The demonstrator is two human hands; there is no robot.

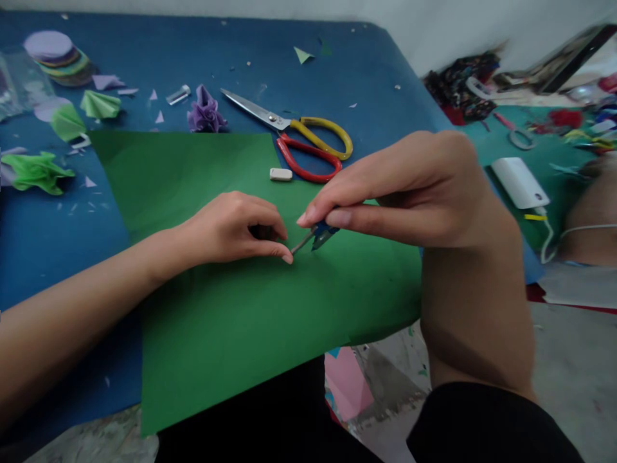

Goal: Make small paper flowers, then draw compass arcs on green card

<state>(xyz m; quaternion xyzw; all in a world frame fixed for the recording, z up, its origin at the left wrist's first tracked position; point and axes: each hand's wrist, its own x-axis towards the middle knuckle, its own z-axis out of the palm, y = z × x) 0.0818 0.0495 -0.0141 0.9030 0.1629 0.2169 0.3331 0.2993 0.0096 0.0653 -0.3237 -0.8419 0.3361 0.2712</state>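
Note:
My right hand (385, 199) pinches a small drawing compass (324, 233) with a blue head and metal legs between thumb and fingers. Its legs point down at a large green paper sheet (231, 334) lying over the table edge and my lap. My left hand (236, 228) rests on that sheet, fingers loosely curled and apart from the thumb. The left thumb tip meets the end of the compass's grey leg. Just beyond the hands lie a white eraser (281, 174) on the paper and scissors (284, 122) with one yellow and one red handle loop.
On the blue table (159, 45) are a purple paper flower (206, 110), a metal sharpener (178, 95), green folded paper pieces (100, 105), scraps and a stack of paper circles (58, 56). To the right, a white power bank (520, 182) with a cable lies near another person's limb (590, 218).

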